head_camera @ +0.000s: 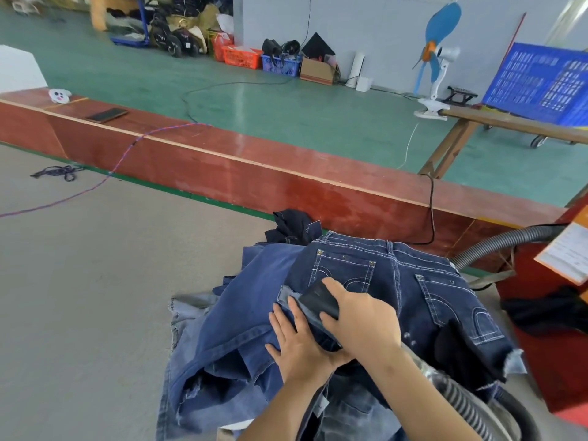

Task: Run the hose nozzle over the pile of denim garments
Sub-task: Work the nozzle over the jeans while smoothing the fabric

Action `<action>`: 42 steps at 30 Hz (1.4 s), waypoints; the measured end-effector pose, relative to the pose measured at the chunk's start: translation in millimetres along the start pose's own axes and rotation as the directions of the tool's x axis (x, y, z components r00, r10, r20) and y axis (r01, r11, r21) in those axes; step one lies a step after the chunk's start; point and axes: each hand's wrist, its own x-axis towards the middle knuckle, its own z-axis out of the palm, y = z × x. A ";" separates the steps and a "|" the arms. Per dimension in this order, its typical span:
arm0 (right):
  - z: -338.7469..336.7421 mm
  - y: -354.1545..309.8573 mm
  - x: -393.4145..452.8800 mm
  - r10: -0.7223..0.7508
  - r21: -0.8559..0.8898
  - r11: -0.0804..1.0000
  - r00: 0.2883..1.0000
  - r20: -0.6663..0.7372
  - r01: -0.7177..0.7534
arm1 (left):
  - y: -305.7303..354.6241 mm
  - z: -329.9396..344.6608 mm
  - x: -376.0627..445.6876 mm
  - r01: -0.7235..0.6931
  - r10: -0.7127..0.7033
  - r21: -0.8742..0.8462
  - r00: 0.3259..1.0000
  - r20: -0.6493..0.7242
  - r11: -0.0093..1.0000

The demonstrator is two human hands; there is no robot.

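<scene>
A pile of denim garments lies on the grey table, with dark blue jeans on top showing stitched back pockets. My right hand grips the black hose nozzle and holds its flat mouth down on the denim near a frayed edge. The ribbed grey hose trails back under my right forearm. My left hand lies flat on the cloth just left of the nozzle, its fingers straight and spread, pressing the fabric down.
A red wooden ledge runs along the table's far side with a phone on it. A second ribbed hose curves in at the right. A purple cord crosses the table. A clip fan and a blue crate stand beyond.
</scene>
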 end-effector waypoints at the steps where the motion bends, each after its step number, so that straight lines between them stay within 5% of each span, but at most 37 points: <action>1: -1.1 0.8 2.1 0.003 0.040 0.999 1.000 -0.018 -0.003 | -0.4 -0.5 -0.2 -0.005 0.005 0.005 1.000 0.002 1.000; 11: -44.3 49.4 -10.9 0.152 0.161 0.978 0.980 -0.129 -0.130 | 1.4 -4.1 0.1 -0.014 0.012 0.037 0.999 0.046 0.999; 15: -50.7 52.4 -22.1 0.083 0.203 0.976 0.996 -0.029 -0.075 | 1.3 -4.2 0.2 -0.014 0.012 0.041 0.998 0.053 0.999; 22: -14.4 25.8 -13.7 -0.013 0.005 1.000 0.996 0.093 0.012 | 0.8 -1.7 0.9 -0.004 0.004 0.015 1.000 0.023 1.000; 34: -46.9 21.4 12.6 0.093 0.271 0.962 0.974 -0.206 -0.034 | 1.6 -3.5 1.7 -0.011 0.009 0.046 0.999 0.036 0.999; 42: -29.0 27.0 -25.9 0.009 0.086 0.996 0.997 0.072 -0.015 | 1.5 -2.7 -0.8 -0.014 0.013 0.037 1.000 0.020 0.999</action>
